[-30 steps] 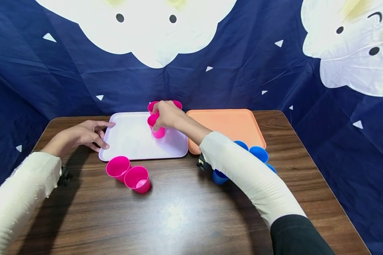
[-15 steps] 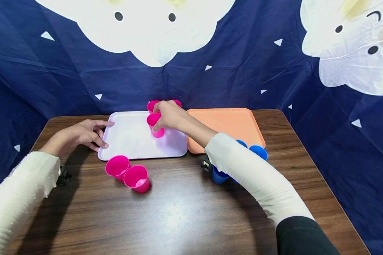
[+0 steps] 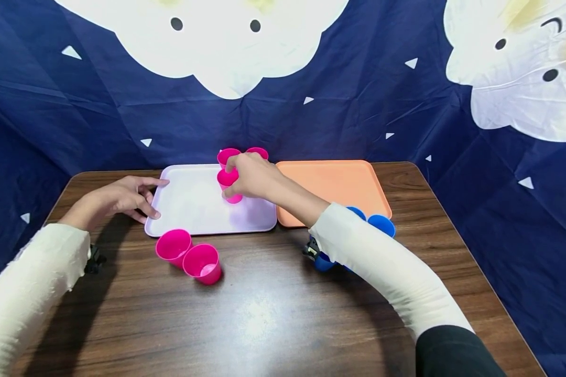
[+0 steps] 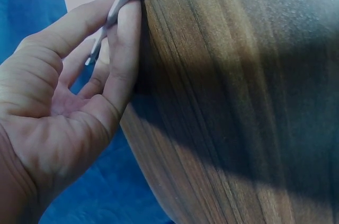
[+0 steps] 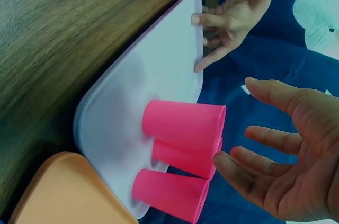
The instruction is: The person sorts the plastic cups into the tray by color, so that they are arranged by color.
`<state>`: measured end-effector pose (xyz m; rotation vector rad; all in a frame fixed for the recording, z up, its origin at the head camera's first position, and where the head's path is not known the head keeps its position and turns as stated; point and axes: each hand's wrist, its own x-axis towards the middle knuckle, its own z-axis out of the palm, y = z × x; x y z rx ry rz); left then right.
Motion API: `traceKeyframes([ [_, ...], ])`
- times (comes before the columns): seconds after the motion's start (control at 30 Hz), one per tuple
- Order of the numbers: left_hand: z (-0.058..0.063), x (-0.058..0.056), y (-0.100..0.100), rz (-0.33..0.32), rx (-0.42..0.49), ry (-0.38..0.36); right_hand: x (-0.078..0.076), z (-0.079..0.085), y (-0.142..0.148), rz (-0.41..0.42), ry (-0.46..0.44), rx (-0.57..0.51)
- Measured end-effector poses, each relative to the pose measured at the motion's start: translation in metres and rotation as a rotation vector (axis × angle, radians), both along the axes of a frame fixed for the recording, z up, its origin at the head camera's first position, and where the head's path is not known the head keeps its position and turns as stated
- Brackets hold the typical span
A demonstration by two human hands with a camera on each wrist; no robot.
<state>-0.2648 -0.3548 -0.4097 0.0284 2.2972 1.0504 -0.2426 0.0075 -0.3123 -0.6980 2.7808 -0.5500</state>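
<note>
My left hand [image 3: 127, 201] holds the left edge of a pale lavender tray [image 3: 193, 204], with thumb and index finger on its rim; the left wrist view shows the rim [image 4: 117, 12] between the digits. Over the tray's right part is my right hand [image 3: 254, 178], above three upright pink cups. In the right wrist view, its fingers are spread and apart from the nearest pink cup [image 5: 185, 123], another pink cup [image 5: 172, 195] standing beside it. The third is partly hidden behind the nearest. From the head, the right hand partly covers the front pink cup [image 3: 226, 178].
Two more pink cups, one left [image 3: 173, 247] and one right [image 3: 203, 264], stand touching on the wooden table [image 3: 264, 324]. An orange tray [image 3: 335, 180] adjoins the lavender one. Several blue cups [image 3: 382, 225] stand partly hidden under the right sleeve. A dark blue curtain [image 3: 240, 125] hangs behind.
My right hand has drawn slightly back to the right from the front pink cup, its forearm shifting right too. The left hand and the cups stay where they were.
</note>
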Motion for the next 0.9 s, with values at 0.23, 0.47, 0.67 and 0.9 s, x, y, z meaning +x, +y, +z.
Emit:
traceKeyframes([
  [0.23,0.001,-0.001,0.001,-0.016,-0.003,-0.003,0.016,0.009,-0.002,0.032,-0.011,0.0],
  [0.47,0.001,0.0,0.0,-0.013,0.002,-0.001,0.034,0.01,-0.009,0.138,0.012,0.0],
  [0.67,0.002,0.001,0.001,-0.02,-0.009,0.006,0.048,0.008,-0.015,0.158,-0.023,0.033],
  [0.9,0.0,0.001,0.0,-0.019,-0.005,0.008,0.065,0.008,-0.021,0.219,-0.043,0.041],
])
